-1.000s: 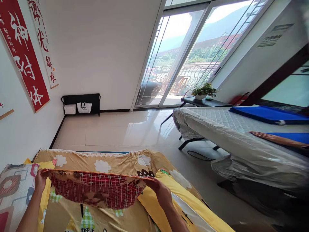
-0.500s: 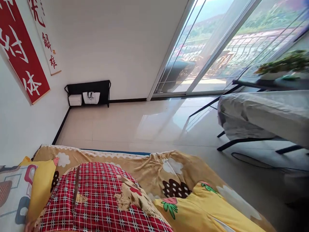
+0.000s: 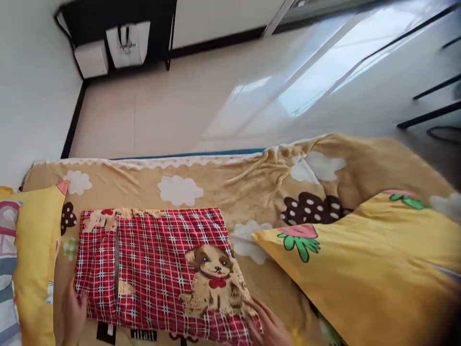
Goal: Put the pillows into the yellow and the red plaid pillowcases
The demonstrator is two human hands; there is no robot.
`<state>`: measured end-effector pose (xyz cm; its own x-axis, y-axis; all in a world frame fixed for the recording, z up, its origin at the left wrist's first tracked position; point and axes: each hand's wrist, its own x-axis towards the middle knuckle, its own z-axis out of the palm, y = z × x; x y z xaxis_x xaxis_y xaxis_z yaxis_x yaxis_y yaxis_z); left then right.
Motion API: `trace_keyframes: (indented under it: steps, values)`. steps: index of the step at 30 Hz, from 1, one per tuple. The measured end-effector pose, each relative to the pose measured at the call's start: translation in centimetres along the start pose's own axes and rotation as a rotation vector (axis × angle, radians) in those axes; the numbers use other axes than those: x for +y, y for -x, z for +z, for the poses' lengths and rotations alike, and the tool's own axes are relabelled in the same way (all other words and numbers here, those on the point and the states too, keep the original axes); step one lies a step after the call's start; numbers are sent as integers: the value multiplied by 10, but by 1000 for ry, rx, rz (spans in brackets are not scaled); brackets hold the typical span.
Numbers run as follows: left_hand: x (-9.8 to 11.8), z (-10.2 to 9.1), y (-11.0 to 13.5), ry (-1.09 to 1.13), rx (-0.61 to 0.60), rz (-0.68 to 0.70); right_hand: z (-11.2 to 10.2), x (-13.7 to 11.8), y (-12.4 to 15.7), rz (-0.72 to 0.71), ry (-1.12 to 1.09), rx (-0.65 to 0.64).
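A red plaid pillowcase [image 3: 154, 269] with a puppy print lies nearly flat on the tan blanket, a slit-like opening running down its left part. At its lower left edge is my left hand [image 3: 75, 310], fingers pointing up and thumb apart, touching or right beside the cloth. My right hand [image 3: 266, 324] has its fingers bent over the lower right corner, where the fabric bunches a little; the fingertips' undersides are hidden.
A yellow pillow [image 3: 36, 240] and a patterned one lie at the left. Yellow cloth [image 3: 360, 269] with strawberry-like prints spreads at the right. Beyond the tan blanket [image 3: 223, 187] are tiled floor and a black rack [image 3: 118, 14] holding a white bag [image 3: 129, 45] and white box [image 3: 91, 60].
The pillowcase, puffed up in a dome before, has come down flat on the blanket. Both hands now show at its lower edges. My view has tilted down.
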<state>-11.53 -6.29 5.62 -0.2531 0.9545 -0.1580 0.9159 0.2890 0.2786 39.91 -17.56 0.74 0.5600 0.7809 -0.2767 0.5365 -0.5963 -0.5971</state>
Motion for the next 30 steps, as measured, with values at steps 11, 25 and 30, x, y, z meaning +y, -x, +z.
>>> trace_keyframes:
  steps: [11,25,30]
  values:
    - [201,153,-160,-242,-74,624,205,-193,-136,-784,196,-275]
    - [171,182,-175,-186,101,760,170,-109,-90,-449,215,157]
    - [171,182,-178,-187,108,766,246,-175,11,-612,118,-183]
